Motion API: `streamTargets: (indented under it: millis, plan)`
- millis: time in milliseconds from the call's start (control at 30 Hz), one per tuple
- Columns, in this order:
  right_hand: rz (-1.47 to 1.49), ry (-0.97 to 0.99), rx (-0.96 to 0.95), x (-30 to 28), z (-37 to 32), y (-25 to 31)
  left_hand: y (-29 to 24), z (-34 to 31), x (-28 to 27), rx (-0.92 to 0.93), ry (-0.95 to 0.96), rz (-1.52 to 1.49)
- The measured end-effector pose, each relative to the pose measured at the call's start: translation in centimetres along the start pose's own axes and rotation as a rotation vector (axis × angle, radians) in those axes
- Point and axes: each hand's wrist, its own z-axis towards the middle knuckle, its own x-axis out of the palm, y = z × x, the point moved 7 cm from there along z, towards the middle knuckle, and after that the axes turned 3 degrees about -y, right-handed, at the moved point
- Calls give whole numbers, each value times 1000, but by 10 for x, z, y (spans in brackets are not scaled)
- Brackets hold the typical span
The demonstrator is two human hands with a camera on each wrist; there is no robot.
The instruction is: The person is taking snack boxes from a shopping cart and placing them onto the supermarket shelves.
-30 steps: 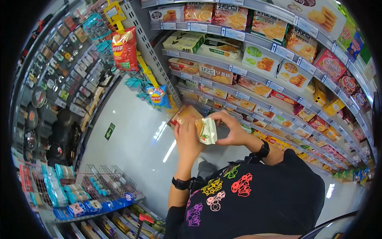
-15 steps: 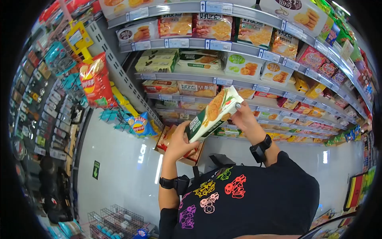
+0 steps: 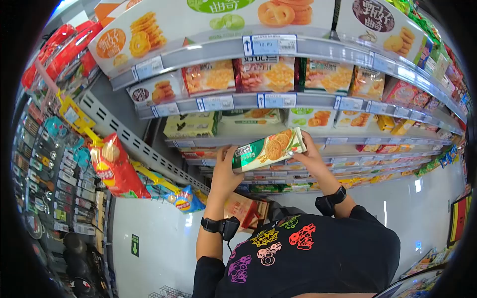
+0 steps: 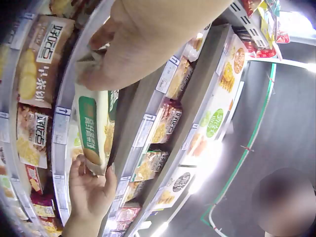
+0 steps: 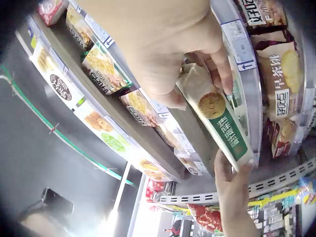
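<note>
A long green-and-white biscuit packet [image 3: 271,149] with round biscuits printed on it is held level in front of the shelves. My left hand [image 3: 226,171] grips its left end, and my right hand [image 3: 314,158] holds the other end with the thumb on the near edge. Seen from the left wrist, the packet [image 4: 94,126] shows a green label along its side, the left hand [image 4: 133,44] at the top end and the right hand [image 4: 91,190] at the lower end. In the right wrist view the packet [image 5: 217,116] slants between both hands.
Shelves of boxed and bagged biscuits face me, with price tags [image 3: 271,44] along their edges. Below the left forearm a carton [image 3: 243,208] stands on the floor. To the left hang a red chip bag [image 3: 117,166] and a blue chip bag [image 3: 186,199] on a yellow strip.
The packet has turned from end-on to slanted, then nearly level with its biscuit-printed face up. The right hand has moved out to its far end. The view has swung toward the shelves.
</note>
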Motion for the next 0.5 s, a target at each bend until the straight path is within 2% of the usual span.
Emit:
streamTargets:
  millis: [67,100,200,300,367,433,500]
  plan:
    - [-110,-59,-166,-2,18,6,7,29,-1,-57,20,30]
    - [-160,-60,-186,-1,29,6,12,41,-1,-89,31,45]
    - [-237,-84,-252,-1,56,3,36,72,5,-34,-26,87]
    - [-521,-144,-409,-7,82,-6,56,94,14,9,-62,189]
    - [-687,-172,-389,-12,94,-14,73,102,19,-40,-39,217]
    - [-782,-154,-408,-2,100,-6,74,108,20,30,-38,295]
    - [-888,-136,-312,-10,110,-31,90,110,26,25,-7,351]
